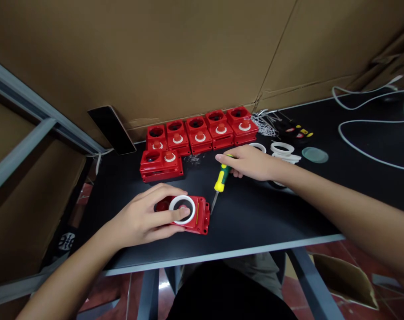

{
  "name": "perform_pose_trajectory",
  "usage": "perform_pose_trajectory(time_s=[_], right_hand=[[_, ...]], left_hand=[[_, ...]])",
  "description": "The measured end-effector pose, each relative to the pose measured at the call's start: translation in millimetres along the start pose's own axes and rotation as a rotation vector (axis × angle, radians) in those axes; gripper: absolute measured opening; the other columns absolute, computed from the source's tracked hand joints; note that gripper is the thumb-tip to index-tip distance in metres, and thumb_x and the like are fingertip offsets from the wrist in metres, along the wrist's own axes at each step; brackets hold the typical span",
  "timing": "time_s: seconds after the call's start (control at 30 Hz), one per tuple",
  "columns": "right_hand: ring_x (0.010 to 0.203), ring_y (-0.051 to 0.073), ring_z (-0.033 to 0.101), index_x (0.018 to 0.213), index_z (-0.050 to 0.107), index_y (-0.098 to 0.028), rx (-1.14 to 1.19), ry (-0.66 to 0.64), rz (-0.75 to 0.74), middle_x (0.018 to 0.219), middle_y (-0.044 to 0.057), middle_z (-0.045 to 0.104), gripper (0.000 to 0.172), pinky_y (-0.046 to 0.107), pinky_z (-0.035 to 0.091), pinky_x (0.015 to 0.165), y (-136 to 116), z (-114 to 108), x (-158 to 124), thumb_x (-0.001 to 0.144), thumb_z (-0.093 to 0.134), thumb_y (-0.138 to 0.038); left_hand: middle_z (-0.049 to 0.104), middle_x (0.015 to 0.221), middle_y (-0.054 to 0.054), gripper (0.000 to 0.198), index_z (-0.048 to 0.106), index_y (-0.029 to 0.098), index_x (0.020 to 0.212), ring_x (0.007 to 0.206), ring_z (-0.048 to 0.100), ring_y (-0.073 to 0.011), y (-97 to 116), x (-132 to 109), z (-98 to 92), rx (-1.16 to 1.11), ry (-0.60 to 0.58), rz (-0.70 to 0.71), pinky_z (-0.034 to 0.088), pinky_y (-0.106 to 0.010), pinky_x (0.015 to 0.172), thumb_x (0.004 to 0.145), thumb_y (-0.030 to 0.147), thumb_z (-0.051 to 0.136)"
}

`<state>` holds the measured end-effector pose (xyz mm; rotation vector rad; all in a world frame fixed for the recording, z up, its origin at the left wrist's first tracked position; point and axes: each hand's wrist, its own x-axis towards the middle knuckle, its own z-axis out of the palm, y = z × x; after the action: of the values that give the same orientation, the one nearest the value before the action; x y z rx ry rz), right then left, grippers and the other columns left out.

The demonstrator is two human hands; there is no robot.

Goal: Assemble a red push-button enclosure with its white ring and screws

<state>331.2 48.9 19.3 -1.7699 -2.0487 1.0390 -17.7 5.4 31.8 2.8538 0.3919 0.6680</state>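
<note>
My left hand (145, 218) rests on a red plastic housing (197, 217) near the table's front edge, its fingers closed around the part and the thumb pressing a white ring (182, 209) that sits on top. My right hand (250, 162) is further back, fingers closed on the yellow and green handle of a screwdriver (221, 179). The screwdriver's metal tip points down toward the housing's right side.
Several finished red housings (202, 133) line the back of the black table (255, 213), with one more (161, 165) in front. White rings (282, 149), a clear disc (315, 154), a pile of screws (263, 124), a phone (112, 129) against cardboard and white cables (365, 133) lie around.
</note>
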Motion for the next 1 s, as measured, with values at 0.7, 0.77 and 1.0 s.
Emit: perform_pose_trajectory(time_s=[0.7, 0.77, 1.0], right_hand=[[0.098, 0.034, 0.077, 0.138, 0.073, -0.017, -0.604, 0.165, -0.031, 0.139, 0.021, 0.068, 0.057, 0.042, 0.047, 0.076, -3, -8, -22, 0.114, 0.049, -0.063], [0.093, 0.03, 0.077, 0.142, 0.073, -0.018, -0.614, 0.177, -0.148, 0.147, 0.02, 0.064, 0.06, 0.041, 0.05, 0.077, -3, -7, -25, 0.112, 0.054, -0.066], [0.086, 0.02, 0.073, 0.127, 0.078, -0.022, -0.615, -0.062, -0.516, 0.131, 0.009, 0.074, 0.023, 0.034, 0.04, 0.067, 13, -8, -24, 0.109, 0.067, -0.029]], left_hand=[[0.076, 0.144, -0.014, 0.066, 0.057, 0.026, 0.155, 0.129, 0.079, -0.0313, -6, 0, 0.7, -0.147, -0.039, -0.35, 0.067, -0.048, 0.113, 0.103, 0.052, 0.089], [0.076, 0.146, -0.014, 0.068, 0.057, 0.025, 0.156, 0.129, 0.079, -0.0311, -6, -1, 1.7, -0.156, -0.051, -0.372, 0.067, -0.048, 0.115, 0.102, 0.05, 0.09], [0.079, 0.142, -0.013, 0.065, 0.061, 0.024, 0.153, 0.125, 0.082, -0.0298, -8, -2, 2.9, -0.161, -0.047, -0.376, 0.068, -0.045, 0.113, 0.101, 0.049, 0.091]])
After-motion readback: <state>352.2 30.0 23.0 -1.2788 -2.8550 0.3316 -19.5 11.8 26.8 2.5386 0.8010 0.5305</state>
